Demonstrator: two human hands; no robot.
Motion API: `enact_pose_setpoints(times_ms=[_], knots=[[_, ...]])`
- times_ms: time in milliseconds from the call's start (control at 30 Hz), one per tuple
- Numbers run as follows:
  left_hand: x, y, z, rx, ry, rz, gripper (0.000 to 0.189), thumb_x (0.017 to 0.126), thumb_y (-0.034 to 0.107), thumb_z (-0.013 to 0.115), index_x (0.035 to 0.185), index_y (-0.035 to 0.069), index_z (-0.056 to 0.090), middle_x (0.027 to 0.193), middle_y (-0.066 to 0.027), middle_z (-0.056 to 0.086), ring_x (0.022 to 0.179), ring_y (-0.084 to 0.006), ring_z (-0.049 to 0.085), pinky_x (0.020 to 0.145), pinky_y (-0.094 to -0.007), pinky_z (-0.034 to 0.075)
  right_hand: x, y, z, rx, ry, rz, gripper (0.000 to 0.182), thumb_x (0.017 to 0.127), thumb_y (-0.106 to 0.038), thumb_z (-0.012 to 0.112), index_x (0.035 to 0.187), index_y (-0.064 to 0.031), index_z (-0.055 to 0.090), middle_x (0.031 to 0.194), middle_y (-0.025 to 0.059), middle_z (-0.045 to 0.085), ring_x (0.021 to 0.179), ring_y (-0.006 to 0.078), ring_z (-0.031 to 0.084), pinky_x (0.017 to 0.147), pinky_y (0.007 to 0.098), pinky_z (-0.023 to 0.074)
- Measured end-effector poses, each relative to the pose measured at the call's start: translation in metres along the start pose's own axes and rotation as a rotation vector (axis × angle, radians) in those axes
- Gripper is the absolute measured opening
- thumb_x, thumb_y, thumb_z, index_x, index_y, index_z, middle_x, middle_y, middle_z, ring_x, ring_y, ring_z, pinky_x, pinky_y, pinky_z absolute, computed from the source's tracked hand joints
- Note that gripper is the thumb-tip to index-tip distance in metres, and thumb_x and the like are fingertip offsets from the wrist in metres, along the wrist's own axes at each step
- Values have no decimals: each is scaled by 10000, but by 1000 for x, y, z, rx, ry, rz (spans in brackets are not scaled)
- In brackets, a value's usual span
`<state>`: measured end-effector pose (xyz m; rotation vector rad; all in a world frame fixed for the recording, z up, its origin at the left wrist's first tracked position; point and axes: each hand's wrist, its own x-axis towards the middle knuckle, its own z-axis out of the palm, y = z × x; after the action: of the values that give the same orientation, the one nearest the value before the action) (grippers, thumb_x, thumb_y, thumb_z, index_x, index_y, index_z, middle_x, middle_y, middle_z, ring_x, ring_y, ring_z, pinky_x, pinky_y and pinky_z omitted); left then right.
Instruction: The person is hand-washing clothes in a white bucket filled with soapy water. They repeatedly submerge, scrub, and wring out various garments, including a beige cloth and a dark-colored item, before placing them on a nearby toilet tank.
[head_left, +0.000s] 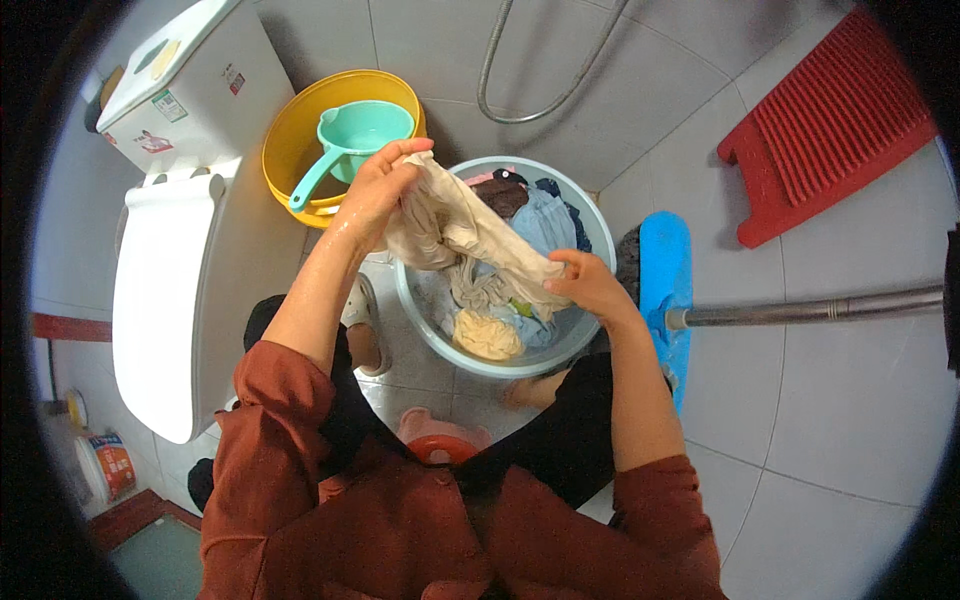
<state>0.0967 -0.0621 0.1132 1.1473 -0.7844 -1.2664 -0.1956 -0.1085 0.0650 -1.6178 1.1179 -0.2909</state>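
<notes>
My left hand (382, 187) and my right hand (589, 285) each grip one end of a cream-coloured wet garment (487, 232). It is stretched between them above a pale blue plastic basin (420, 330), and part of it hangs down by my left hand. Inside the basin lie a light blue garment (544, 221), a dark brown cloth (501, 196) and a crumpled pale yellow cloth (487, 335). What kind of garment I hold cannot be told. Water drops glisten on my left wrist.
Behind my left hand, a yellow bucket (289, 161) holds a turquoise dipper (367, 127). A white toilet (161, 300) stands at left. To the right are a blue flat mop (666, 262) and a red washboard (832, 127). A shower hose (491, 67) hangs ahead; a pink stool (442, 435) is below me.
</notes>
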Motion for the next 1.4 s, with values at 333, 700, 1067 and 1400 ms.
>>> enact_pose_setpoints(times_ms=[333, 700, 1067, 1400], knots=[[-9, -7, -33, 971, -42, -38, 362, 699, 376, 669, 789, 37, 581, 713, -55, 567, 673, -136, 518, 605, -285, 416, -12, -21, -28, 284, 287, -222, 153, 785, -165, 564, 790, -13, 570, 689, -21, 541, 633, 53, 463, 572, 222, 378], [-13, 117, 24, 79, -129, 280, 212, 816, 301, 557, 871, 99, 517, 817, 41, 529, 774, -73, 491, 713, -232, 391, -39, -169, -84, 526, 312, -495, 189, 826, -179, 525, 903, -8, 546, 821, 39, 573, 740, 106, 515, 710, 237, 405], [-23, 171, 51, -328, -318, 180, 235, 822, 271, 540, 909, 54, 559, 971, -78, 582, 936, -216, 529, 875, -381, 383, -34, -216, -123, 620, 252, -658, 214, 857, -151, 471, 990, 6, 529, 957, 87, 572, 900, 170, 543, 842, 302, 431], [15, 98, 54, 177, -256, 265, 331, 797, 301, 573, 1036, 73, 550, 993, -40, 569, 929, -145, 516, 844, -290, 389, 35, -150, -75, 1122, -30, -663, 262, 813, -78, 517, 1047, 32, 478, 1048, 135, 534, 953, 227, 527, 891, 354, 402]])
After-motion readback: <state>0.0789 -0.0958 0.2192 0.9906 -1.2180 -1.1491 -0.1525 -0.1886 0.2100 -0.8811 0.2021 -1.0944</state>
